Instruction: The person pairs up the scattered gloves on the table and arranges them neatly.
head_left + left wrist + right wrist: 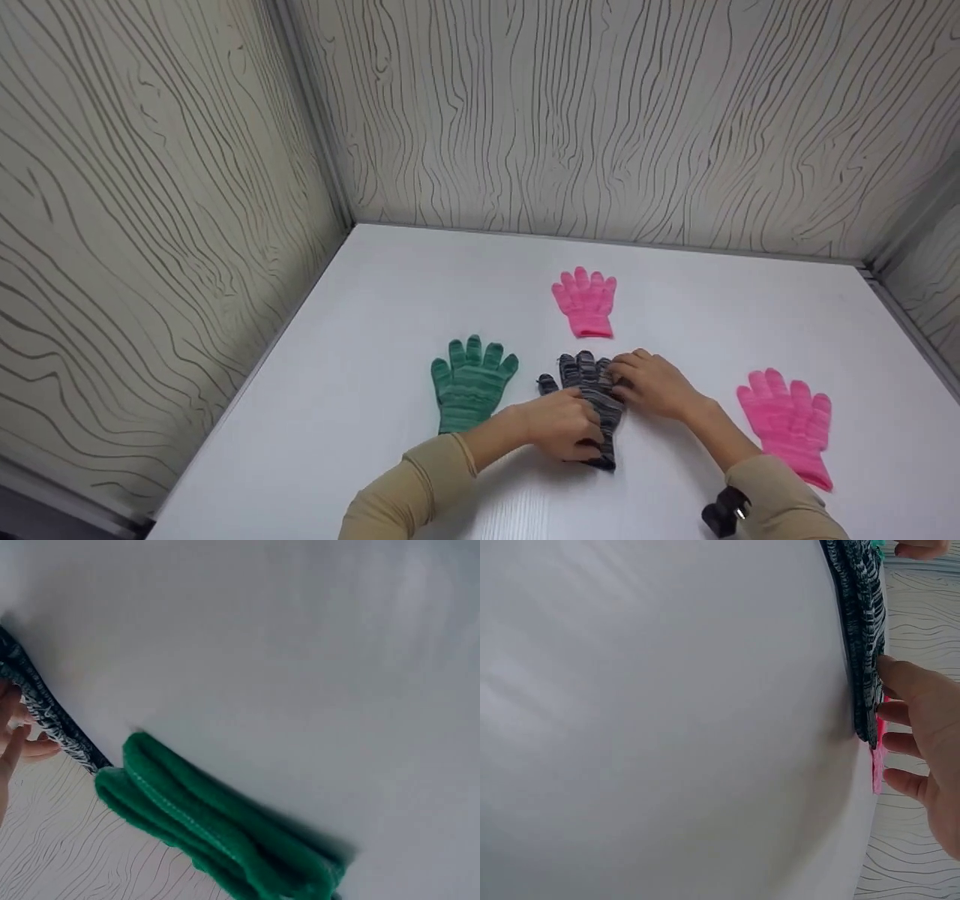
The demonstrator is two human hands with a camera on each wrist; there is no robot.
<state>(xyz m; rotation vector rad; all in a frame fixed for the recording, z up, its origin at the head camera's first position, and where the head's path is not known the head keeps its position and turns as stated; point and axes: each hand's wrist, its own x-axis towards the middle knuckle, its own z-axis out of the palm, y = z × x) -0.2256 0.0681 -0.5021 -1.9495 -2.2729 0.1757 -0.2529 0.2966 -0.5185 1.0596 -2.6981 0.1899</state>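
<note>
A dark grey-and-black striped knit glove (600, 401) lies on the white table between both hands. My left hand (564, 424) rests over its palm and cuff with fingers bent down; in the left wrist view only part of that hand (16, 731) shows, its fingers touching the knit. On the glove's right side, my right hand (654, 381) touches the finger end. In the right wrist view its fingers and thumb (911, 679) are spread, the thumb against the dark glove (864, 637). Left of the dark glove lies a green glove (474, 386), palm flat, its cuff partly behind my left forearm.
A smaller pink glove (586, 302) lies farther back, and another pink glove (789, 424) lies to the right. A black device (724, 511) is at the right sleeve. Wood-patterned panels (570, 120) border the table at the back and sides.
</note>
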